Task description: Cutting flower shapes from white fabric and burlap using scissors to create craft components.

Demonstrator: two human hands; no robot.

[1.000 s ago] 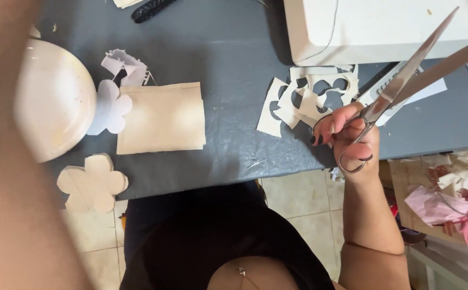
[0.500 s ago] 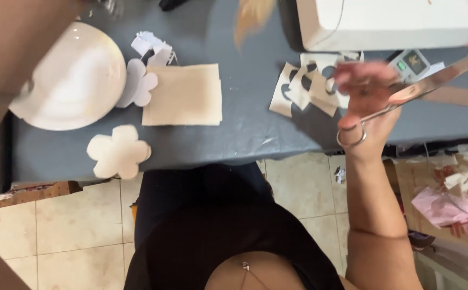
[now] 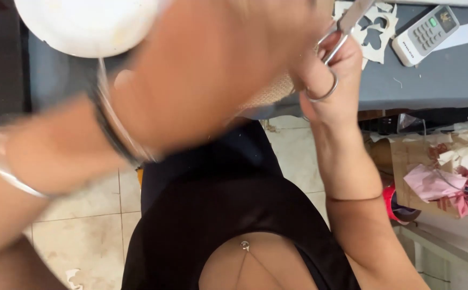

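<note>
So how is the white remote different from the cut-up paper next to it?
The remote is a solid, smooth block with buttons and a small screen; the cut paper is a thin cream sheet full of holes. The remote has neat, rounded edges, while the paper has jagged, snipped ones. The remote lies apart from the right hand holding the scissors; the paper sits just beyond it. Both rest on the grey table.

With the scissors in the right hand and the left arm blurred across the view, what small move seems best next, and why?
Probably steady the beige sheet with the left hand before closing the scissors. The right hand has its fingers in the loops at the grey table's edge, and the left arm blurs across most of the sheet.
</note>
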